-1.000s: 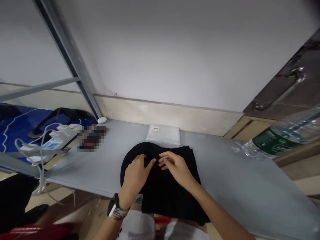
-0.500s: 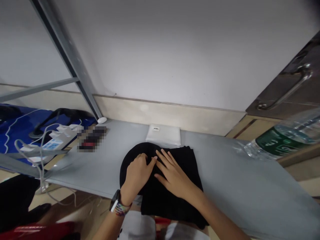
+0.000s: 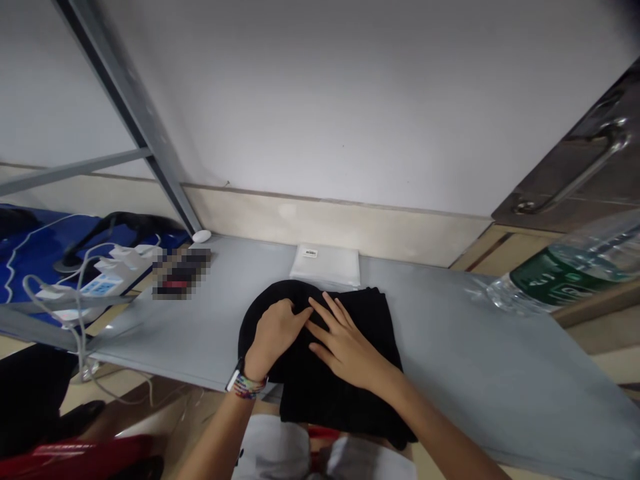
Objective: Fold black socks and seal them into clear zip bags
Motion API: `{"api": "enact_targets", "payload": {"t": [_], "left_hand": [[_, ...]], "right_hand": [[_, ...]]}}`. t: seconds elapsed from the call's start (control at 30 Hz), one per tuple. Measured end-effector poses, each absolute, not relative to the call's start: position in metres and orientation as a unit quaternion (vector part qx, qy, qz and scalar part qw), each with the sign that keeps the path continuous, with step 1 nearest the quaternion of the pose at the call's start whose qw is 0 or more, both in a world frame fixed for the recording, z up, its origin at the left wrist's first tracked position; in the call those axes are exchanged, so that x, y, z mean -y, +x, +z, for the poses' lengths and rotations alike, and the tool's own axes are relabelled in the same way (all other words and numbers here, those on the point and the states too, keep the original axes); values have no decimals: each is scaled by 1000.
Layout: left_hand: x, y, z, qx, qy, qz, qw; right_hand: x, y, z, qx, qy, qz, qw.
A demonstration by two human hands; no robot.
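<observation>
Near the middle of the desk [image 3: 465,373], lying flat, a black cloth [image 3: 345,407], with near end reaching past the near desk edge and above the lap [image 3: 275,447]. Rounded part pointing to the far left; straight right side running from far to near, slanting a little to the right at the near end. Length and width nearly alike, so long axis hard to tell.

Far half of the cloth directly under both hands. Upon the rounded part, left grip [image 3: 275,327], with fingers curled down and thumb stretched right, close to the fingertips of the other hand; not possible to tell any pinch of cloth there. Upon the middle part, right grip [image 3: 345,350], widely spread, laid flat and pointing far and left, holding nothing. Just beyond the far cloth edge, a white packet [image 3: 325,265]. At right, a clear bottle [image 3: 565,277] with green label.
</observation>
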State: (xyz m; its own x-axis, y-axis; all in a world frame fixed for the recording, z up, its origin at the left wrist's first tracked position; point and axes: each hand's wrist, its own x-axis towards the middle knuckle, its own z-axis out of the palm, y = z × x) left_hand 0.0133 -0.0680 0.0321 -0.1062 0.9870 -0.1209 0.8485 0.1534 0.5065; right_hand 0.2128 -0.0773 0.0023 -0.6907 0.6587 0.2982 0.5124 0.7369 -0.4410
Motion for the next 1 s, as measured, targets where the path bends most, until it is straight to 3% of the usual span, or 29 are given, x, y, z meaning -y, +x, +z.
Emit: {"api": "enact_targets", "payload": {"t": [0.17, 0.37, 0.5, 0.63, 1.0], "left_hand": [[68, 12, 33, -699, 636, 205, 254], [75, 10, 33, -660, 618, 315, 291], [75, 10, 28, -641, 590, 372, 319], [68, 5, 24, -635, 562, 392, 357], [38, -8, 37, -540, 543, 414, 492]], "right_hand": [[76, 219, 7, 892, -303, 211, 259], [35, 227, 14, 795, -393, 205, 414], [-16, 224, 5, 815, -456, 78, 351], [-48, 222, -8, 844, -452, 45, 284], [-50, 226, -5, 845, -441, -10, 302]]}}
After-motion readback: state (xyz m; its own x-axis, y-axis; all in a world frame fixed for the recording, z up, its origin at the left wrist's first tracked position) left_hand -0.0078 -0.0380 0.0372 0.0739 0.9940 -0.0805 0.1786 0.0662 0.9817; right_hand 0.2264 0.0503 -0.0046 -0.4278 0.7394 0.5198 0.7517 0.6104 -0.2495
